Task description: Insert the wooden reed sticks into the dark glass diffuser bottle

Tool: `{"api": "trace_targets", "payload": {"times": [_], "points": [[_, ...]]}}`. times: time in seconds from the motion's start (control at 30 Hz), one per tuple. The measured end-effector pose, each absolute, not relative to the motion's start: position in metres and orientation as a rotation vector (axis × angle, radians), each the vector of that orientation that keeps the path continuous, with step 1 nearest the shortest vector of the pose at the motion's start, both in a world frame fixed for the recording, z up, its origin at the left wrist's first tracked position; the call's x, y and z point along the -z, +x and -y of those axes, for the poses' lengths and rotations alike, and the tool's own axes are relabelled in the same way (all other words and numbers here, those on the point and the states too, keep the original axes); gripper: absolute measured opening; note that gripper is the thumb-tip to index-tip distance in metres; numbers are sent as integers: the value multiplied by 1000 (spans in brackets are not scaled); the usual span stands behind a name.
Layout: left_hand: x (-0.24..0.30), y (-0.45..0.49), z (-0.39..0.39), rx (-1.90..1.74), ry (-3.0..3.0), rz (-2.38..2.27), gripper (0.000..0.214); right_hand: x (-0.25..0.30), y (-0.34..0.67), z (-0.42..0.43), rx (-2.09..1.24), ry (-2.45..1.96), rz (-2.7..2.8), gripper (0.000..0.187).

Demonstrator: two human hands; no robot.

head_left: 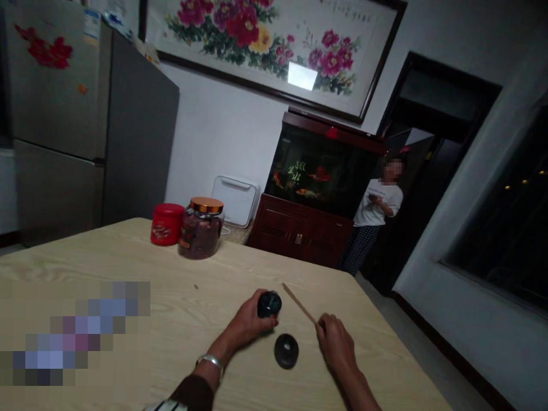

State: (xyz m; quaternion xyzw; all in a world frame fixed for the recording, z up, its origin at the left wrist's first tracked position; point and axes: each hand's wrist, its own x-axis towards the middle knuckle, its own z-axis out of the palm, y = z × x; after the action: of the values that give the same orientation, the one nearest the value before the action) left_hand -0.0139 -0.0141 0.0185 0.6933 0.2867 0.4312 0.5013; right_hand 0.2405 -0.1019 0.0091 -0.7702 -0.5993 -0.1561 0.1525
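Observation:
My left hand is closed around a small dark round jar that rests on the light wooden table. A silver bracelet sits on that wrist. My right hand pinches the near end of a thin wooden stick, which points up and away to the left. Between the two hands lies a dark round lid, flat on the table.
A red tin and a glass jar with a copper lid stand at the table's far edge. Behind are a fridge, a fish tank on a cabinet, and a person near a dark doorway.

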Motion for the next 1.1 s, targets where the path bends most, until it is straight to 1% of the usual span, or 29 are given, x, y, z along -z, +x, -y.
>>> {"api": "trace_targets", "payload": {"times": [0.07,0.23,0.4,0.5,0.57,0.67,0.73,0.83,0.9,0.97,1.1], "points": [[-20,-13,15,-1001,1653,-688,48,-5,244,101,448,-2185,1705,23],[-19,-12,12,-1002,1661,-714,50,4,254,92,417,-2149,1696,25],[-14,-12,10,-1032,1686,-700,53,-6,248,98,418,-2087,1637,27],[-10,-11,7,-1032,1677,-704,55,-17,245,102,359,-2021,1579,29],[-8,-10,6,-1023,1668,-696,55,-25,245,103,247,-1944,1509,29],[-8,-11,6,-1014,1663,-687,54,-38,244,100,-15,-1717,1323,31],[-9,-12,8,-1027,1663,-689,53,-50,241,95,-211,-1516,1134,37],[-10,-12,7,-1034,1682,-714,59,-68,235,85,-599,-1248,800,45],[-8,-11,4,-1021,1693,-730,62,-79,229,79,-819,-1060,692,44],[-4,-10,1,-1019,1701,-728,65,-88,222,74,-951,-916,688,40],[2,-9,-3,-1019,1722,-742,69,-93,207,67,-1054,-797,665,30]]}}
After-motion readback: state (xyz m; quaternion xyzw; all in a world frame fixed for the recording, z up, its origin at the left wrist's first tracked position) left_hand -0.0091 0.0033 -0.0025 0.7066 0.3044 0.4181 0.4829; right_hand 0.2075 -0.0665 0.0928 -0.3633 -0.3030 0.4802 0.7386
